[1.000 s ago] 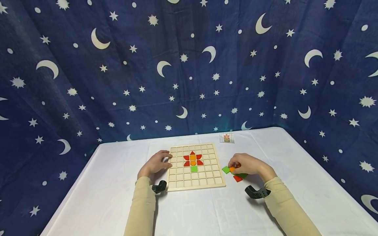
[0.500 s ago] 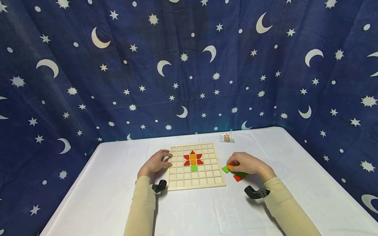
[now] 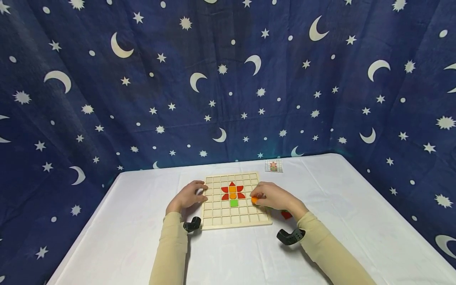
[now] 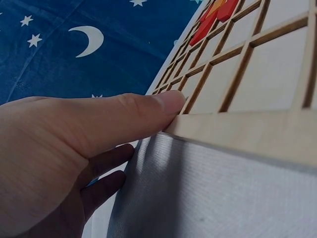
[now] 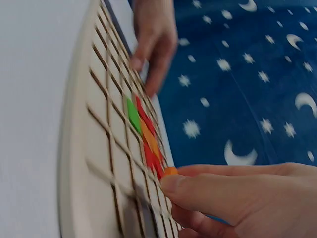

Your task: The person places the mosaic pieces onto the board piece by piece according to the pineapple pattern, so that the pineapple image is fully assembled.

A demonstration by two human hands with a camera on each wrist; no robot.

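Pinches an orange piece [image 3: 254, 200] between the thumb and fingertips of the right hand [image 3: 279, 198], fingers drawn narrow around it. Holds the piece over the right side of the wooden board [image 3: 236, 227], to the right of the flower pattern; touching the board or just above it, cannot tell. Reaches in from the near right with the right forearm slanted toward the far left, back of the hand up, fingertips aimed inward across the board's right edge. Partly covers a loose red piece [image 3: 286, 214] on the table [image 3: 231, 257] with the right wrist.

Rests the left hand [image 3: 187, 196] at the board's left edge, thumb and forefinger spread wide apart, thumb tip on the rim, other fingers loose beside it. Stretches the left forearm forward, hand turned in to the right. Wears beige sleeves [image 3: 171, 249] on both arms, with a black clip on the inner side of each wrist.

Near the board's middle: red petals [image 3: 241, 196] around an orange square [image 3: 232, 190] and an orange circle [image 3: 233, 196], with a green square [image 3: 234, 203] just below. Beyond the board's far right corner, a small picture card [image 3: 273, 166].
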